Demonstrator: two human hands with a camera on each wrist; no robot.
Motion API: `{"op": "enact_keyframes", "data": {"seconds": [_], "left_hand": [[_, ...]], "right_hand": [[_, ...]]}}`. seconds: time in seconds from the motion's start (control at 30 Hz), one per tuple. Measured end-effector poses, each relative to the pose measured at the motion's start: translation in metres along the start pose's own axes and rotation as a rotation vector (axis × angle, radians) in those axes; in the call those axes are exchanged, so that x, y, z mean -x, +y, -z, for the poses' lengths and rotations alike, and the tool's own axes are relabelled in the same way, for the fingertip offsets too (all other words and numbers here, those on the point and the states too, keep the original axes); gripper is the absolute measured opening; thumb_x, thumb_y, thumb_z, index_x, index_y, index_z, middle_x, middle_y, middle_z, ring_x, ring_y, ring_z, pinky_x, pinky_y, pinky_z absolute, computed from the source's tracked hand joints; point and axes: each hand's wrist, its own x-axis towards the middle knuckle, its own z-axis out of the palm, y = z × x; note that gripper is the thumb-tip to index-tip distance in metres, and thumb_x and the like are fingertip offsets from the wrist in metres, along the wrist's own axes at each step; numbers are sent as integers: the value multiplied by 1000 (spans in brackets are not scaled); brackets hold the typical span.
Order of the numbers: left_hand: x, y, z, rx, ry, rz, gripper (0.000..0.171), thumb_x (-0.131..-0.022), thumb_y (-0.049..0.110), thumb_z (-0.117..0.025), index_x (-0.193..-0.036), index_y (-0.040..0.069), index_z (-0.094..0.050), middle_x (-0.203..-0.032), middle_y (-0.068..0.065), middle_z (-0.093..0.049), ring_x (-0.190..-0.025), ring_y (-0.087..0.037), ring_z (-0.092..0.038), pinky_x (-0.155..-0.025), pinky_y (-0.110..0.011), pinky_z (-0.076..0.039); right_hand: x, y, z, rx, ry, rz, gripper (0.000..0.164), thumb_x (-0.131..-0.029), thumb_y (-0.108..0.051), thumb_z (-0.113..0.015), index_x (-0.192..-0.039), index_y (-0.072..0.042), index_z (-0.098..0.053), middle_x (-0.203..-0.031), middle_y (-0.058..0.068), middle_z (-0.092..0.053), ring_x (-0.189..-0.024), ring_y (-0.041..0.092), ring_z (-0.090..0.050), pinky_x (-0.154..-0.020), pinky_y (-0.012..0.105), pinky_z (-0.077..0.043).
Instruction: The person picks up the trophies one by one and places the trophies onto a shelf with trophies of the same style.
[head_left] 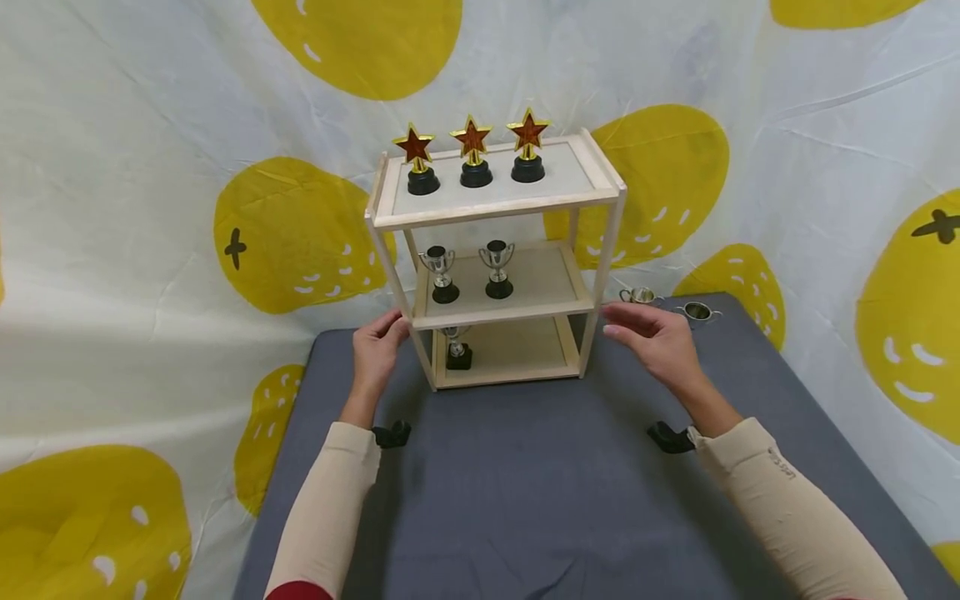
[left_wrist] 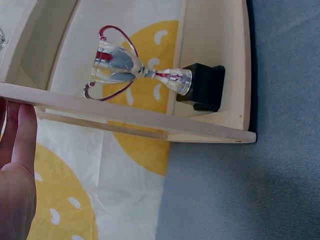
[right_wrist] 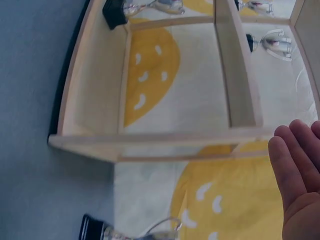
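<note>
A small three-tier wooden shelf point(head_left: 495, 314) stands on the table. My left hand point(head_left: 377, 350) touches its left post, and in the left wrist view the fingers point(left_wrist: 25, 135) lie against the outer side. By the right post is my right hand point(head_left: 663, 346), its fingers straight and fingertips at or very near the wood. Three gold star trophies point(head_left: 476, 173) stand on the top tier. Two silver cup trophies point(head_left: 498, 283) with black bases occupy the middle tier's left and centre. On the bottom tier, at left, sits another silver cup trophy point(left_wrist: 120, 65), its top partly hidden in the head view.
Two more silver cups point(head_left: 697, 312) stand at the table's back right, behind my right hand; their lower parts are hidden. A dark grey cloth covers the table point(head_left: 510, 500). Behind hangs a white curtain point(head_left: 172, 108) with yellow fruit shapes.
</note>
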Motion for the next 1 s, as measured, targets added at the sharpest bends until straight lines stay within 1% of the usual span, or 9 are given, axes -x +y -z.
{"op": "enact_keyframes", "data": {"seconds": [0.13,0.27,0.4,0.5,0.63,0.77,0.83,0.87,1.0], "left_hand": [[-2,2,1,12,0,8,40,-91,24,-71,-123,2,-69,-124,-24,-67,-93,-5,-72,-85,-21,-60],[-2,3,2,24,-7,10,39,-91,22,-70,-124,1,-68,-126,-25,-65,-92,-3,-71,-86,-21,-59],[-1,2,1,20,-19,8,38,-91,20,-70,-125,1,-68,-126,-27,-64,-90,-1,-71,-85,-20,-59],[-1,2,0,19,-14,-1,38,-91,20,-71,-124,1,-68,-125,-27,-65,-90,-1,-71,-85,-21,-59],[-1,2,0,32,-9,-13,38,-90,21,-71,-123,0,-69,-124,-26,-66,-90,-3,-71,-85,-21,-60],[-1,1,0,42,-8,-19,38,-91,20,-71,-123,-1,-68,-124,-27,-65,-91,-3,-71,-85,-21,-59],[-1,1,0,44,-7,-16,38,-91,20,-71,-123,0,-69,-123,-27,-66,-91,-3,-71,-85,-21,-59],[-1,1,0,44,-6,-15,37,-91,20,-71,-122,0,-69,-123,-27,-66,-91,-3,-71,-86,-21,-59],[-1,0,1,44,-5,-16,38,-90,21,-71,-121,0,-70,-121,-24,-68,-91,-3,-72,-85,-21,-60]], "right_hand": [[1,4,11,40,26,-20,37,-87,-4,-74,-122,2,-68,-118,27,-68,-96,-4,-68,-78,11,-57],[5,-2,23,104,54,-68,36,-89,-6,-72,-123,4,-67,-117,24,-70,-94,-4,-68,-73,8,-56],[10,-4,36,157,81,-122,36,-89,-9,-72,-122,4,-67,-111,1,-75,-90,-6,-67,-71,7,-54],[10,11,48,176,101,-154,37,-90,-14,-73,-123,1,-67,-106,-19,-71,-90,-9,-66,-74,5,-53],[6,38,63,224,131,-202,41,-90,-23,-74,-125,-4,-68,-100,-31,-66,-88,-12,-63,-71,4,-52],[3,54,75,290,144,-265,46,-88,-35,-74,-127,-11,-68,-99,-29,-65,-87,-13,-62,-68,5,-51],[3,59,81,323,136,-295,49,-88,-40,-73,-129,-15,-67,-103,-24,-66,-87,-14,-60,-68,4,-50],[3,62,84,341,132,-307,51,-88,-42,-72,-130,-16,-66,-106,-20,-67,-87,-16,-59,-68,3,-49],[0,70,93,396,128,-324,54,-89,-44,-70,-132,-12,-64,-119,5,-69,-87,-18,-55,-68,1,-47]]}}
